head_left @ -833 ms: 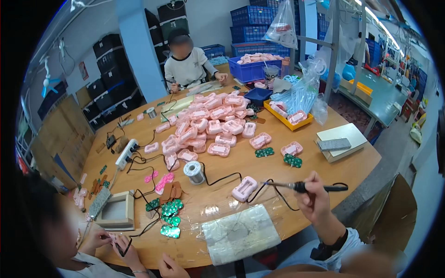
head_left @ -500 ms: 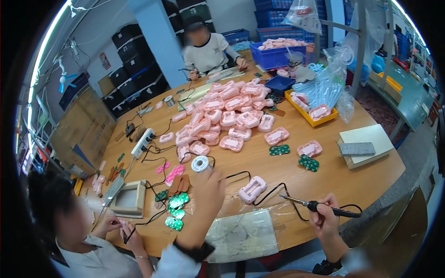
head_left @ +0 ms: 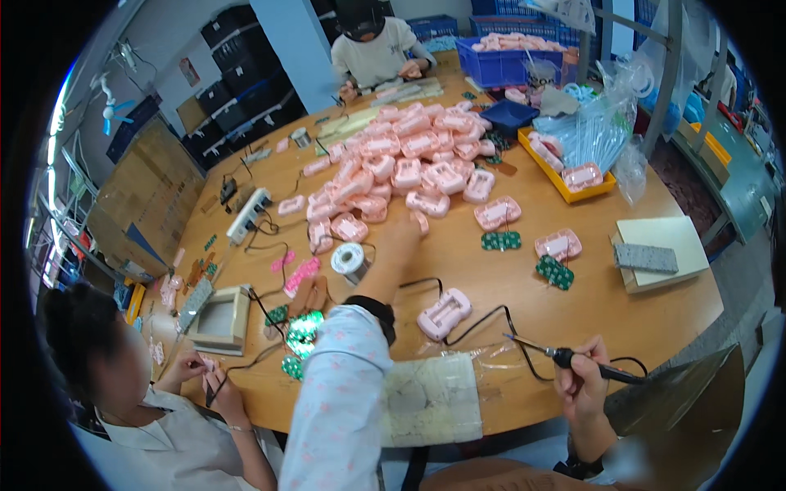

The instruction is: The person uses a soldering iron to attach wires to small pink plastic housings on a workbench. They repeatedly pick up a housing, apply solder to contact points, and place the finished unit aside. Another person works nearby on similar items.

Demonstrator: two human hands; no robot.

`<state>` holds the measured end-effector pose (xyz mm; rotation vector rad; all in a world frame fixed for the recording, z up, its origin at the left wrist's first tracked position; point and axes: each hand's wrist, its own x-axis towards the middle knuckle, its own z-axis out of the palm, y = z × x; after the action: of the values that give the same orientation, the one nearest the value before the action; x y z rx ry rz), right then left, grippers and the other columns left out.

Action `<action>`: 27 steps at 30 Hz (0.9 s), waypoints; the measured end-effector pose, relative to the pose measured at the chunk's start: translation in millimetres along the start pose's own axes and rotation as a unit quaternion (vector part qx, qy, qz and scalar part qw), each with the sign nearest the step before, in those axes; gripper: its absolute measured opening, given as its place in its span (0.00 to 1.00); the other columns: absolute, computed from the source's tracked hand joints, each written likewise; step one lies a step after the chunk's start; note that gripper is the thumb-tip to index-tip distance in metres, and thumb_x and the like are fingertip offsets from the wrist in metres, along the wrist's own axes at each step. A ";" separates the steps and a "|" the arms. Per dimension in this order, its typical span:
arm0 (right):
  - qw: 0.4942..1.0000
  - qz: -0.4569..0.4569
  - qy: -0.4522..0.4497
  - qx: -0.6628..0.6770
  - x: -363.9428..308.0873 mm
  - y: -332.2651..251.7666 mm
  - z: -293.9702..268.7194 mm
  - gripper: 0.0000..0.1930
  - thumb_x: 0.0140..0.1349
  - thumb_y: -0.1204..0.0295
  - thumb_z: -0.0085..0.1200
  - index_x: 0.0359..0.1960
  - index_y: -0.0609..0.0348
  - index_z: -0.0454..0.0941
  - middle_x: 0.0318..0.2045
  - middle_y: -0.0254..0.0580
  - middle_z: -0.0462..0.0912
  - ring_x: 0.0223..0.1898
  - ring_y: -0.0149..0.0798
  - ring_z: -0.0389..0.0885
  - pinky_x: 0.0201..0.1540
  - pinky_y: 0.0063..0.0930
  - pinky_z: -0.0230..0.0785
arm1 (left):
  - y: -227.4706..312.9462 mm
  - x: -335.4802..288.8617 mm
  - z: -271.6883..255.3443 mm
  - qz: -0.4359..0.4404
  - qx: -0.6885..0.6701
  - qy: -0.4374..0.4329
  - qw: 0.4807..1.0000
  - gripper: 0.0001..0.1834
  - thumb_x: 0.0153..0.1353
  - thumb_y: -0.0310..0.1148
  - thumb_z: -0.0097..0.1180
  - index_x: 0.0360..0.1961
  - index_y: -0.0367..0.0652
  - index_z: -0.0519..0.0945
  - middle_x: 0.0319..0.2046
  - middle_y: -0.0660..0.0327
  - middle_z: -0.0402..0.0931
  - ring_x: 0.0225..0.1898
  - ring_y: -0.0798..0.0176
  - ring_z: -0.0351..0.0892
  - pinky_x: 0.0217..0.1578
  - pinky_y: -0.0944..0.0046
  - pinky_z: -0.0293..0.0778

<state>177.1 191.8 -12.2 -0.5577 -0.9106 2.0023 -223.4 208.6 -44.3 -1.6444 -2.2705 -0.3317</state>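
Pink plastic casings [head_left: 409,155], heaped at about 12 o'clock on the round table, with the left hand [head_left: 407,231] stretched out to the near edge of the pile. Can't tell if anything is grasped yet, fingers hidden behind the wrist.

Right hand [head_left: 583,378] at 4 o'clock, clenched around a soldering iron [head_left: 565,358], tip pointing left toward clear plastic film [head_left: 479,352] and a black cord. Risky: hot tip drifting while eyes are on the pile, probably melting film or cord. Sleeve could also snag the solder spool [head_left: 350,260] or the lone casing [head_left: 444,313] near 6 o'clock.

Surface: wooden tabletop [head_left: 524,278], green circuit boards [head_left: 500,240], yellow tray [head_left: 571,177], power strip [head_left: 249,215]. Around: co-worker at 7 o'clock, another at 12, blue crates [head_left: 524,61], black bins.
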 end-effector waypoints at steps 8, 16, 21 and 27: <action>0.998 -0.060 -0.012 -0.001 -5.9 -12.8 -10.6 0.10 0.59 0.72 0.52 0.35 0.54 0.62 0.12 0.39 0.68 0.08 0.25 0.59 0.09 0.17 0.54 | 118.4 -164.9 -157.8 0.000 -0.274 0.011 0.962 0.05 0.56 0.25 0.56 0.34 0.37 0.76 0.42 0.49 0.74 0.41 0.45 0.77 0.39 0.54 0.76; 0.996 -0.064 -0.034 -0.054 -9.1 11.0 -1.6 0.11 0.59 0.71 0.54 0.35 0.55 0.62 0.12 0.39 0.69 0.08 0.25 0.60 0.09 0.15 0.53 | 146.9 -231.5 -148.0 -0.068 -0.249 0.014 0.966 0.10 0.49 0.26 0.66 0.32 0.40 0.78 0.39 0.55 0.76 0.36 0.50 0.78 0.35 0.56 0.74; 0.999 0.002 -0.050 -0.009 -12.6 11.9 10.0 0.10 0.59 0.71 0.53 0.35 0.55 0.63 0.12 0.41 0.70 0.08 0.26 0.60 0.08 0.16 0.52 | 126.1 -182.5 -110.9 -0.171 -0.151 0.027 0.973 0.07 0.49 0.26 0.63 0.30 0.37 0.79 0.34 0.55 0.76 0.34 0.49 0.75 0.34 0.55 0.71; 0.976 0.134 -0.088 0.150 -4.8 -1.1 6.6 0.05 0.63 0.70 0.48 0.36 0.52 0.65 0.13 0.42 0.70 0.09 0.24 0.58 0.07 0.15 0.50 | 116.8 -188.1 -121.2 -0.267 -0.314 0.046 0.910 0.04 0.51 0.22 0.61 0.30 0.38 0.82 0.27 0.56 0.79 0.29 0.54 0.77 0.28 0.60 0.72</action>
<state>175.9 185.6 -6.9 -0.3495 -0.6425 2.4105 -43.8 35.7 -4.7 -1.1420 -2.6678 -1.3573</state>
